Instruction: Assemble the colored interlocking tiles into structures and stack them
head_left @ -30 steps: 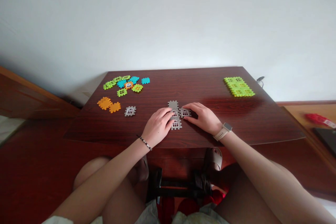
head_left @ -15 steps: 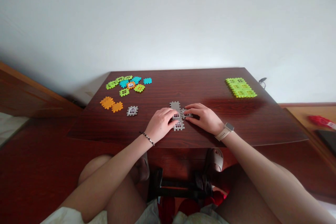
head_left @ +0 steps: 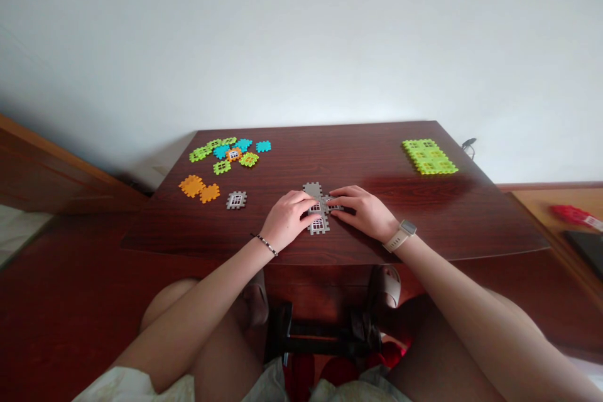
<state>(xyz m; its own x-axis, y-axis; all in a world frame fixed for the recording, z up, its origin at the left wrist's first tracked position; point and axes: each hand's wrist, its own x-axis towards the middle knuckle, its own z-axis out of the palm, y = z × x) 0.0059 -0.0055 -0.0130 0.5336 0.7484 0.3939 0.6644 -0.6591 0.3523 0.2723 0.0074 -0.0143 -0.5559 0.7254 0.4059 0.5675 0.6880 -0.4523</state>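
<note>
Near the front of the table lies a column of joined grey interlocking panels (head_left: 312,189), a plain one at the far end and ones with white windows nearer me. My left hand (head_left: 285,218) holds the column's left side, fingers over the middle panel and thumb by the nearest window panel (head_left: 318,225). Between the thumb and fingers of my right hand (head_left: 370,213) is another grey window panel (head_left: 334,203), set against the column's right side. My fingers partly cover it, so I cannot tell whether its teeth are fully locked.
A loose grey window panel (head_left: 236,200) and two orange panels (head_left: 191,186) lie to the left. Behind them is a cluster of green, blue and orange panels (head_left: 234,154). A green panel slab (head_left: 429,157) rests at the back right. The wall (head_left: 301,38) borders the table's far edge.
The right-hand grey panel seems slightly closer to the column, with my right hand still on it. The whole view has shifted a little; otherwise things stay put.
</note>
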